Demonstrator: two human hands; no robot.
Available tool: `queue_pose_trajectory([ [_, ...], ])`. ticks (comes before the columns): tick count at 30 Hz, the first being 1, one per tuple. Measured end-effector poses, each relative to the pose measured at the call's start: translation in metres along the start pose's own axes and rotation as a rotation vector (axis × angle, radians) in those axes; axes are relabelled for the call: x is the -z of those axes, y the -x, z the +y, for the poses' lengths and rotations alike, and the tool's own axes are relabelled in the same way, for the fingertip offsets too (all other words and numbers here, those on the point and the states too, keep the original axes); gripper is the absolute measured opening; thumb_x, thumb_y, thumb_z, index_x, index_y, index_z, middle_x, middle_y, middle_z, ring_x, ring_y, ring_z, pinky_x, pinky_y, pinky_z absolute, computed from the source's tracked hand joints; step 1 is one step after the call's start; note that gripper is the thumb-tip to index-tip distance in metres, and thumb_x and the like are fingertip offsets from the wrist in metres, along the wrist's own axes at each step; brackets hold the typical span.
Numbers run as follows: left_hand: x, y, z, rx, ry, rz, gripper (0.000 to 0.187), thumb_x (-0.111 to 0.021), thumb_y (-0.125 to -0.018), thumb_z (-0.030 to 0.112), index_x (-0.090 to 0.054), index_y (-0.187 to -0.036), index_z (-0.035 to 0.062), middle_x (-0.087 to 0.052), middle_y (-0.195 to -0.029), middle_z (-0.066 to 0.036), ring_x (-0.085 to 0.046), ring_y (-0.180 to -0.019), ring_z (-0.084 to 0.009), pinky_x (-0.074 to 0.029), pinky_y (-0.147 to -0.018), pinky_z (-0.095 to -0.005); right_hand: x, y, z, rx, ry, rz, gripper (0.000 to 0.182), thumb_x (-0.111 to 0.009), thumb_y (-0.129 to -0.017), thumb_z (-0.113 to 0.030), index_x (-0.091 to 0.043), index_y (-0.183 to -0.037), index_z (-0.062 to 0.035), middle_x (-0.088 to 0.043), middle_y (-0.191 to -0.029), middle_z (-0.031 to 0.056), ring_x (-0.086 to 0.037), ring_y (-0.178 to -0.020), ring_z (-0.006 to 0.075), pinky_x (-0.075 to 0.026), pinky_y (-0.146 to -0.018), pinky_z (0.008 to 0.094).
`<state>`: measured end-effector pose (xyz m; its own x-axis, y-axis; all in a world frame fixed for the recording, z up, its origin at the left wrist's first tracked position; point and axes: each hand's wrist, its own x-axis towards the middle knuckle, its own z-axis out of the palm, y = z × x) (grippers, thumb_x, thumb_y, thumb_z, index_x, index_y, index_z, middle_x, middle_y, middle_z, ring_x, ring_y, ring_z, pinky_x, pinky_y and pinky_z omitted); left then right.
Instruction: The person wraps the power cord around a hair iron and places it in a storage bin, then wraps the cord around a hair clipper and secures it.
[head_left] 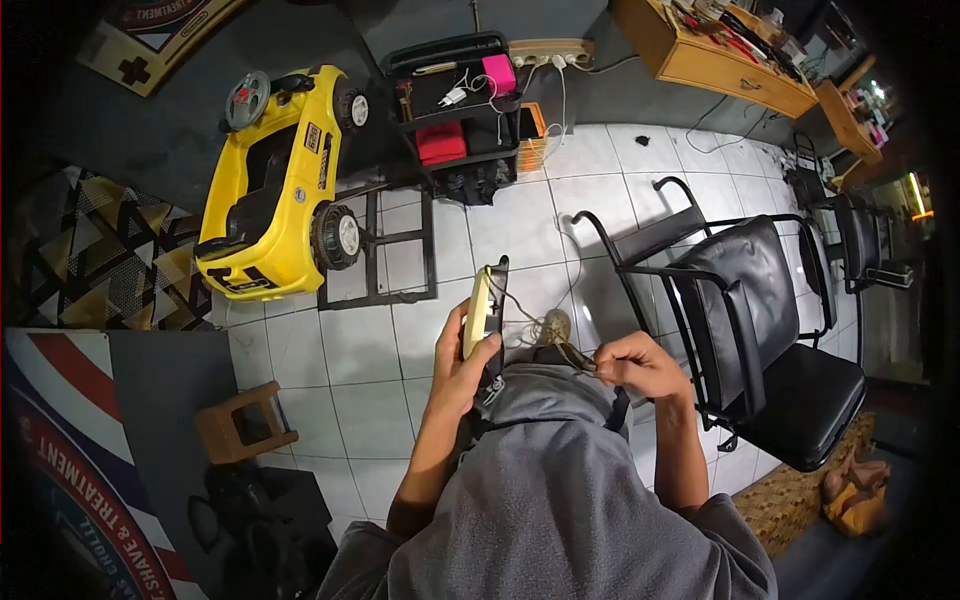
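Note:
My left hand (466,362) is closed around a long yellow-and-black casing (482,312), held upright with the thumb across its lower part. Its exact kind is not clear. Thin wires (515,308) trail from the casing's dark side towards my lap. To the right, my right hand (641,366) pinches the end of a small dark, narrow piece with a lighter edge, too small to name; the fingers partly hide it. Both hands are above my lap, apart from each other. Beyond them a shoe (557,325) shows on the tiles.
A yellow toy car (270,190) stands front left beside a black metal frame (433,250). A black shelf cart (405,85) holds chargers and cloths. Black armchairs (750,290) are on the right, a small brown stool (245,422) on the left, a wooden drawer desk (710,68) at the back.

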<state>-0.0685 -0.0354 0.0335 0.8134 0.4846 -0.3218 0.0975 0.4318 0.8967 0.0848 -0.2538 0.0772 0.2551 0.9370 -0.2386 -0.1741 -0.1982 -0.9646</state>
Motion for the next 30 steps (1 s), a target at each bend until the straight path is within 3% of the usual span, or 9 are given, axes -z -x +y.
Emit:
queue_pose_trajectory([
  [2, 0.001, 0.001, 0.002, -0.029, 0.015, -0.006, 0.047, -0.058, -0.084, 0.007, -0.042, -0.128, 0.003, -0.058, -0.099, -0.012, -0.059, -0.074, -0.0153, -0.051, -0.058, -0.0268, 0.0, -0.002, 0.008, 0.005, -0.071, 0.059, 0.019, -0.054, -0.09, -0.008, -0.06, -0.077, 0.0037, -0.056, -0.066, 0.001, -0.047, -0.063, 0.007, -0.038, -0.057, 0.0244],
  [4, 0.001, 0.004, 0.014, 0.016, 0.28, -0.107, 0.051, -0.062, -0.082, 0.013, -0.041, -0.127, 0.0025, -0.053, -0.1, -0.014, -0.059, -0.075, -0.019, -0.051, -0.056, -0.0284, -0.002, -0.011, 0.021, 0.004, 0.092, 0.212, 0.017, -0.051, -0.088, -0.006, -0.058, -0.075, 0.0029, -0.055, -0.066, 0.0002, -0.047, -0.064, 0.0063, -0.038, -0.057, 0.0239],
  [7, 0.003, 0.002, 0.017, -0.037, 0.344, -0.189, 0.053, -0.063, -0.081, 0.015, -0.041, -0.128, 0.0013, -0.053, -0.101, -0.014, -0.058, -0.076, -0.0179, -0.051, -0.057, -0.0284, 0.0, -0.018, 0.055, -0.066, 0.053, 0.177, 0.02, -0.053, -0.091, -0.01, -0.061, -0.078, 0.0027, -0.058, -0.069, -0.0001, -0.05, -0.069, 0.0063, -0.041, -0.063, 0.0236],
  [10, 0.005, 0.002, 0.019, -0.065, 0.199, -0.222, 0.053, -0.063, -0.083, 0.013, -0.04, -0.128, -0.0003, -0.054, -0.102, -0.014, -0.058, -0.077, -0.0169, -0.051, -0.058, -0.028, -0.004, -0.02, 0.059, -0.112, 0.012, 0.117, 0.023, -0.055, -0.094, -0.015, -0.064, -0.082, 0.0023, -0.061, -0.073, -0.0002, -0.052, -0.073, 0.007, -0.044, -0.068, 0.0239],
  [16, 0.0, -0.004, 0.018, -0.225, -0.327, 0.02, 0.054, -0.07, -0.081, 0.006, -0.048, -0.129, -0.0045, -0.059, -0.105, -0.006, -0.056, -0.094, -0.0111, -0.048, -0.081, -0.0253, 0.002, -0.006, 0.035, -0.105, 0.053, 0.091, 0.023, -0.056, -0.094, -0.015, -0.065, -0.083, 0.0024, -0.061, -0.073, 0.0, -0.051, -0.07, 0.0067, -0.043, -0.066, 0.0239],
  [20, -0.001, -0.003, 0.021, -0.355, -0.616, 0.07, 0.055, -0.069, -0.078, 0.005, -0.05, -0.129, -0.0024, -0.066, -0.109, -0.015, -0.063, -0.1, -0.0174, -0.048, -0.088, -0.0302, -0.009, -0.002, -0.007, -0.11, 0.028, 0.121, 0.018, -0.054, -0.094, -0.013, -0.064, -0.092, 0.0018, -0.062, -0.074, 0.0014, -0.052, -0.067, 0.0069, -0.043, -0.062, 0.0252],
  [22, 0.002, -0.003, 0.015, -0.333, -0.602, 0.061, 0.056, -0.07, -0.077, 0.006, -0.05, -0.128, -0.0036, -0.066, -0.111, -0.019, -0.064, -0.101, -0.0196, -0.048, -0.089, -0.0316, -0.017, -0.008, -0.016, -0.131, -0.059, 0.139, 0.018, -0.053, -0.094, -0.013, -0.064, -0.097, 0.0016, -0.062, -0.074, 0.0019, -0.053, -0.066, 0.0072, -0.044, -0.061, 0.026],
  [24, 0.0, -0.001, 0.015, -0.295, -0.61, 0.054, 0.056, -0.072, -0.077, 0.007, -0.051, -0.127, -0.0046, -0.066, -0.108, -0.018, -0.064, -0.098, -0.0188, -0.049, -0.087, -0.0312, -0.024, -0.014, -0.019, 0.056, 0.128, 0.177, 0.022, -0.055, -0.094, -0.016, -0.062, -0.108, 0.0002, -0.065, -0.078, 0.0044, -0.058, -0.068, 0.0108, -0.047, -0.063, 0.0284],
  [30, 0.006, -0.001, 0.013, -0.127, -0.237, -0.042, 0.052, -0.069, -0.079, 0.007, -0.051, -0.126, -0.005, -0.065, -0.101, -0.01, -0.06, -0.089, -0.0138, -0.049, -0.081, -0.0268, -0.03, -0.02, -0.007, 0.229, 0.429, 0.264, 0.018, -0.059, -0.092, -0.01, -0.065, -0.103, 0.0038, -0.067, -0.087, 0.0113, -0.061, -0.071, 0.0159, -0.049, -0.066, 0.0265],
])
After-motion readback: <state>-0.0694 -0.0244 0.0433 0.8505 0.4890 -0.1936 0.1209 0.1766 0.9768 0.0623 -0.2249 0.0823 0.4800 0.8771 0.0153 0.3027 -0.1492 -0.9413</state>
